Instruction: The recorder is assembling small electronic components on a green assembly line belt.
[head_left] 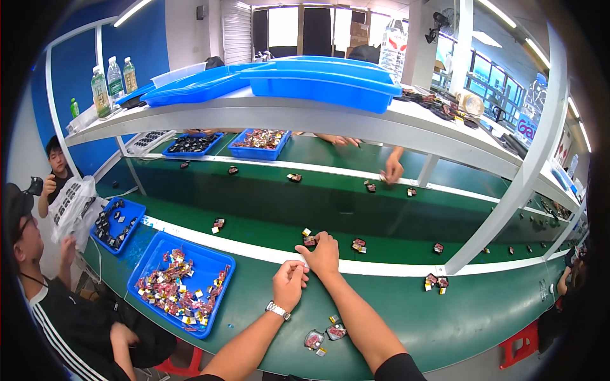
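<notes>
My right hand (323,255) reaches over the white rail. Its thumb and curled fingers close round a small electronic part (309,240) with a reddish board and a yellow-and-white tab at the belt's near edge. Just to the left, my left hand (290,284), with a metal watch at its wrist, has its fingers curled together above the near green surface; what they may hold is hidden. Between my forearms lie two black-cased parts with reddish boards (314,340) (337,331). More such parts (436,283) rest by the rail to the right.
A blue tray (227,267) heaped with reddish parts stands left; another blue tray (138,208) holds black pieces. Similar parts (359,246) dot the green belt (267,238). An overhead shelf (286,109) carries blue trays. A co-worker's hand (394,166) works opposite; people sit at left.
</notes>
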